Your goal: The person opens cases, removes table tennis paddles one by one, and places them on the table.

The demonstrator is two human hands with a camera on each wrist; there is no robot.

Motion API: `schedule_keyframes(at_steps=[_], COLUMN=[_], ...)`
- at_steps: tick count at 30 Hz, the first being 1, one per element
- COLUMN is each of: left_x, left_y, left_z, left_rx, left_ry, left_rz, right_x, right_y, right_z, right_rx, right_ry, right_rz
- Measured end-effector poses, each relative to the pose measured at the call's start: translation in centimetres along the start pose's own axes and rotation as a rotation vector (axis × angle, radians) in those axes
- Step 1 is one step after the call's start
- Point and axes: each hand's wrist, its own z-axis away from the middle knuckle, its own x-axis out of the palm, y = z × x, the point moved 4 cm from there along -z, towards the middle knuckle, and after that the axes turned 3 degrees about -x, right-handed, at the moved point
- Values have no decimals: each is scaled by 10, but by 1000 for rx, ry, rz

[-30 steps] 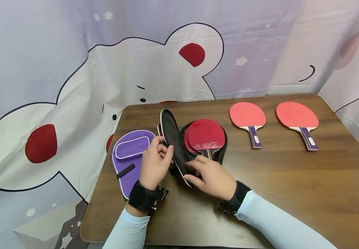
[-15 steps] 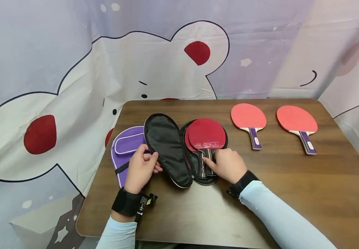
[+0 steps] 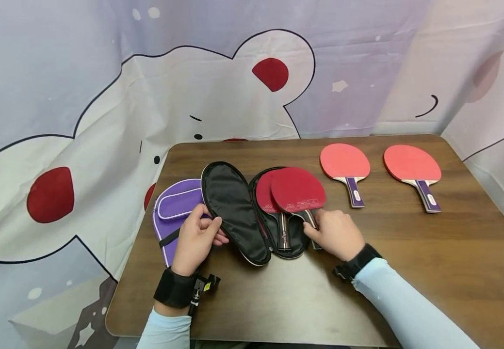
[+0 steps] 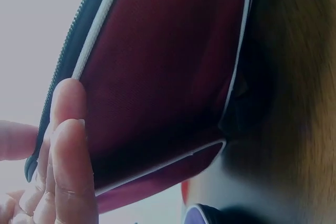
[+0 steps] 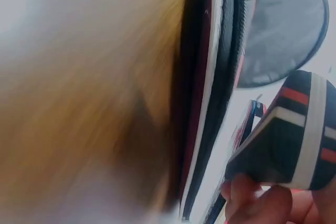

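Note:
A black paddle case lies open on the brown table. My left hand pinches the edge of its flap, which lies over a purple case. In the left wrist view my fingers wrap the zip edge of the flap. My right hand grips the handle of a dark red paddle, slid partly off a second dark red paddle that lies in the case's other half. The right wrist view shows the striped handle end above my fingers.
Two light red paddles with purple handles, one and another, lie flat at the back right of the table. A printed cloth backdrop hangs behind and to the left. Bare wood stretches along the front and right.
The case flap, upright a second ago, now lies open to the left. My right hand took the top paddle's handle and drew the paddle to the right, off the lower one.

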Motion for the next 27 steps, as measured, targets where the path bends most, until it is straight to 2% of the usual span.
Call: schedule_keyframes(at_steps=[6, 10, 13, 19, 27], left_x=[-1, -6, -11, -20, -28], left_y=[2, 1, -1, -4, -4], left_z=[1, 2, 4, 8, 17], left_rx=[4, 4, -9, -38, -53], left_ry=[-27, -15, -2, 24, 1], left_rz=[13, 16, 33, 54, 44], right_x=[-29, -45, -52, -55, -59], right_y=[27, 50, 71, 111, 137], right_z=[42, 69, 84, 101, 106], right_rx=[46, 66, 113, 209, 204], right_ry=[24, 55, 39, -47, -55], right_rz=[42, 79, 84, 83, 127])
